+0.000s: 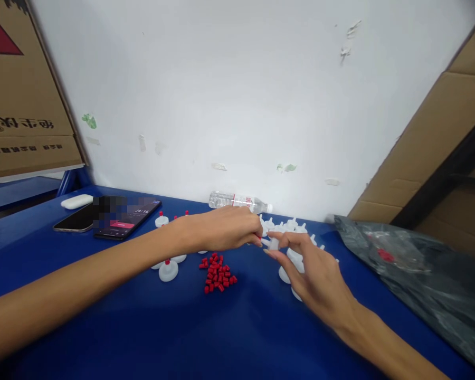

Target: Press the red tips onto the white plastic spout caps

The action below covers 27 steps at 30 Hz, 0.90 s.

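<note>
My left hand (229, 228) is closed in a pinch on a small red cap, of which only a bit shows at the fingertips. Facing it, my right hand (320, 277) grips a white plastic nozzle lid (274, 244) between thumb and fingers, its thin spout pointing at the red cap. Whether cap and spout touch is too small to tell. Below my left hand lies a loose pile of red caps (218, 274). Several white lids with red tips, such as one capped lid (168, 271), stand to the left. Behind my right hand are several white lids (291, 225) without red tips.
A clear plastic bottle (237, 200) lies along the white wall. Two phones, one with a lit screen (129, 219), and a white case (76, 201) are at the left. A dark plastic bag (415, 295) with a clear bag (398, 252) on it covers the right side.
</note>
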Motion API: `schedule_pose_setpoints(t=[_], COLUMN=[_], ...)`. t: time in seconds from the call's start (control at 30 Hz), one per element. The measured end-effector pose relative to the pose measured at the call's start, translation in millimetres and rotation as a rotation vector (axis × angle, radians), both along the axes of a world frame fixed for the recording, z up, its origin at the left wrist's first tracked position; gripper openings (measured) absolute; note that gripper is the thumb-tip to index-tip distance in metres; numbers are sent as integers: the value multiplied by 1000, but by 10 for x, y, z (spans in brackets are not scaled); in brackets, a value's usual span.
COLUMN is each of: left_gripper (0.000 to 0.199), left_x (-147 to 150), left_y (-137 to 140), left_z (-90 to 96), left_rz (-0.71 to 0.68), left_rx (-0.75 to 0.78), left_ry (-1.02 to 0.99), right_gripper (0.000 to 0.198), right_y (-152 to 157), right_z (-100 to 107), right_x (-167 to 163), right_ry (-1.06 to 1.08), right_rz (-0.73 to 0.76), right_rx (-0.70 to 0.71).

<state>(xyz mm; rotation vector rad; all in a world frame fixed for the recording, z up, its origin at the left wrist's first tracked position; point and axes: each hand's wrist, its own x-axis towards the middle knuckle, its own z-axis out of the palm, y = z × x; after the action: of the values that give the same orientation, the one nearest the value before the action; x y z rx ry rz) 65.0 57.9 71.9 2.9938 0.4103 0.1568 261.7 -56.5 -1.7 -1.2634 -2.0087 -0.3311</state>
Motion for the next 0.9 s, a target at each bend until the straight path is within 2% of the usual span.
schedule_pose_setpoints(t=[0.13, 0.23, 0.33, 0.5, 0.6, 0.67, 0.77, 0.83, 0.9], left_gripper=[25, 23, 23, 30, 38, 36, 32, 30, 29], left_x=[40, 51, 32, -15, -14, -4, 5, 3, -5], left_y=[-9, -20, -14, -31, -104, -157, -196, -187, -160], left_z=[-73, -74, -34, 124, 234, 271, 259, 224, 189], left_rz=[-37, -66, -87, -96, -79, -92, -42, -6, 1], left_rx=[-122, -300, -509, -654, -623, -480, -280, -257, -306], left_ry=[2, -5, 17, 19, 49, 88, 82, 84, 101], right_gripper=[10, 16, 20, 25, 26, 25, 23, 23, 22], right_y=[1, -28, -72, -118, -119, -102, -60, -36, -27], right_z=[-9, 6, 36, 34, -27, -74, -114, -116, -104], right_x=[3, -21, -44, -81, -135, -174, -204, -207, -207], right_ry=[-23, -25, -14, 32, 37, 42, 52, 32, -22], right_rz=[48, 71, 92, 143, 224, 253, 199, 159, 153], right_rx=[21, 22, 45, 127, 146, 109, 81, 102, 129])
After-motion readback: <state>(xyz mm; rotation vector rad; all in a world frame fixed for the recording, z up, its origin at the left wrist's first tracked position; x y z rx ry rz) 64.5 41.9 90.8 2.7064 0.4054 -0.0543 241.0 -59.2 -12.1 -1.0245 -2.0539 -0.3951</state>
